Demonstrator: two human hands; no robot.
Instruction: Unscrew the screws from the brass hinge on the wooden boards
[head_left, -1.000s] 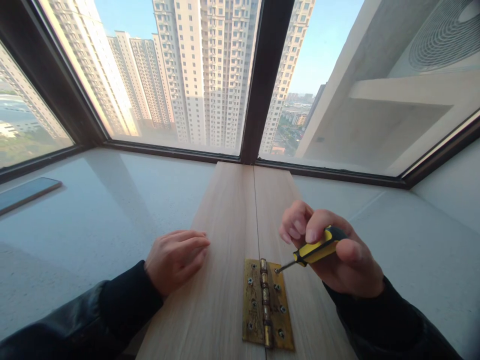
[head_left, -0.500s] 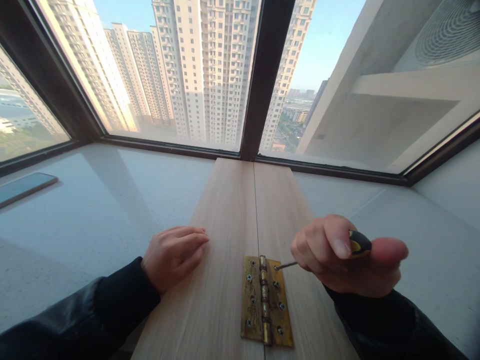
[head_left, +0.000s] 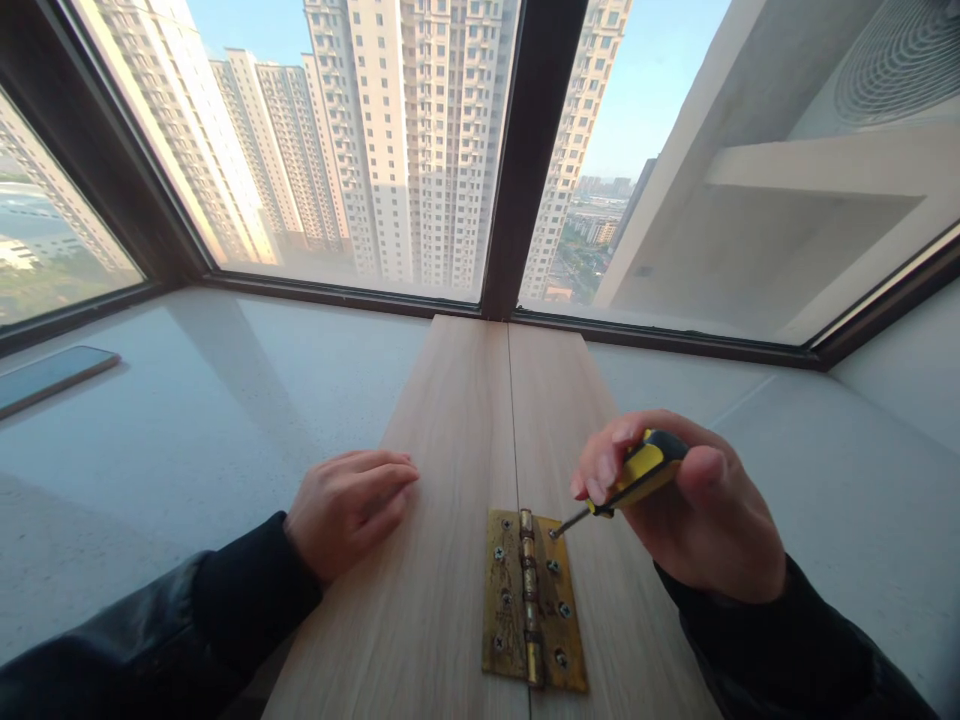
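Note:
A brass hinge (head_left: pixel 534 600) lies opened flat across the seam between two pale wooden boards (head_left: pixel 450 440), with several screws in its leaves. My right hand (head_left: pixel 690 500) grips a yellow-and-black screwdriver (head_left: pixel 641 472) by its handle, the fingers around it and the thumb along its rear end. The tool slants down to the left, and its tip meets the top screw of the hinge's right leaf. My left hand (head_left: pixel 356 510) rests on the left board with its fingers stretched out together, holding nothing, to the left of the hinge.
A phone (head_left: pixel 56 378) lies on the white speckled sill (head_left: pixel 247 400) at the far left. Dark window frames (head_left: pixel 499 250) border the sill, and the boards reach up to them. Tall buildings show through the glass.
My right hand has turned and shifted its hold, so more of the screwdriver's yellow handle shows and the tool slants more steeply. The left hand and hinge have stayed in place.

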